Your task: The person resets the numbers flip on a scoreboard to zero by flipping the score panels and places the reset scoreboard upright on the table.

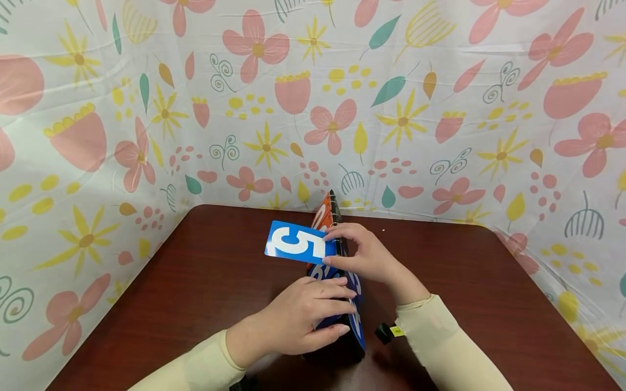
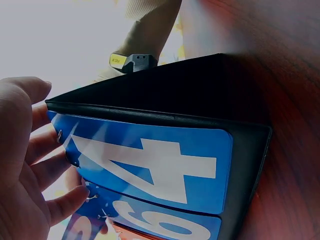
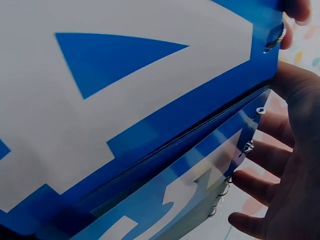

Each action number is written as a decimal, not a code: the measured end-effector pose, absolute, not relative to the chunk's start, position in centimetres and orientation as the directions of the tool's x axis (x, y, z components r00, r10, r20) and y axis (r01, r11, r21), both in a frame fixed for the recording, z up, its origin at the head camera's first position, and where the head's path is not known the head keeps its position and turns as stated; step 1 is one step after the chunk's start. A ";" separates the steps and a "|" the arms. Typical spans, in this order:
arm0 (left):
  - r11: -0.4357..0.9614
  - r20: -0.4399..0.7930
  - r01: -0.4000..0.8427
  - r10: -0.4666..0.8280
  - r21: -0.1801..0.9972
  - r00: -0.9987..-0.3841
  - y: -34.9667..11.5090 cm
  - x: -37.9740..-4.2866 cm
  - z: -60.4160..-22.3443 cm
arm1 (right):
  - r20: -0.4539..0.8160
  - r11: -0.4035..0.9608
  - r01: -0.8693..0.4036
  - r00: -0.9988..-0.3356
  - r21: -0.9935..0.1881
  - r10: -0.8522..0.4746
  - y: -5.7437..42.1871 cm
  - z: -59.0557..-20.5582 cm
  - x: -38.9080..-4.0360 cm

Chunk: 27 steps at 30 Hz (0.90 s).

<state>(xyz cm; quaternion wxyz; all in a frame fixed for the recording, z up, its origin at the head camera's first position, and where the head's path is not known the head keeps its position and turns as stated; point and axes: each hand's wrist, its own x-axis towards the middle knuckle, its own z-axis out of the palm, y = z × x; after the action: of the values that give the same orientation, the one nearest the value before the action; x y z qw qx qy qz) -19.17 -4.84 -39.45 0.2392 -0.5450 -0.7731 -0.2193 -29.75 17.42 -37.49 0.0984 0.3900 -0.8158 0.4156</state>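
A tent-shaped flip scoreboard (image 2: 250,150) in black, with ring-bound number cards, stands on the table. Raised sideways from its ridge is a blue card with a white 5 (image 1: 293,241). My right hand (image 1: 371,258) pinches that card at the ring end, thumb and fingertips near its two long edges. My left hand (image 1: 305,312) rests over the ridge at the near end, its fingers extended and touching beside the rings. The left wrist view has a blue 4 card (image 2: 150,160) and a blue 9-or-6 card (image 2: 165,224). A large 4 card (image 3: 150,90) fills much of the right wrist view.
The scoreboard stands on a dark reddish-brown table (image 1: 220,282). A flower-patterned cloth (image 1: 303,125) hangs behind and at the sides. A small black piece with a yellow label (image 1: 388,332) sits at my right sleeve. Orange cards (image 1: 323,213) hang toward the far end.
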 end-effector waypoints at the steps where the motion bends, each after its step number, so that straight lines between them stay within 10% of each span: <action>1: 0.308 0.609 0.948 0.738 0.081 -0.292 -4.8 -19.2 -39.4 | 0.487 0.365 -0.724 -0.674 -0.586 -0.555 17.4 -37.5 -29.8; 27: 0.322 0.585 0.939 0.741 0.124 -0.331 -4.8 -19.1 -39.2 | 0.410 0.461 -0.693 -0.709 -0.554 -0.574 17.4 -36.5 -28.9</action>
<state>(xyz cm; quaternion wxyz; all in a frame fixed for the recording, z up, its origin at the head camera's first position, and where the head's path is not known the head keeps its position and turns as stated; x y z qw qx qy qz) -19.10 -4.82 -39.22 0.2175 -0.5358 -0.7834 -0.2277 -28.91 17.43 -36.47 0.0824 0.3725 -0.8506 0.3620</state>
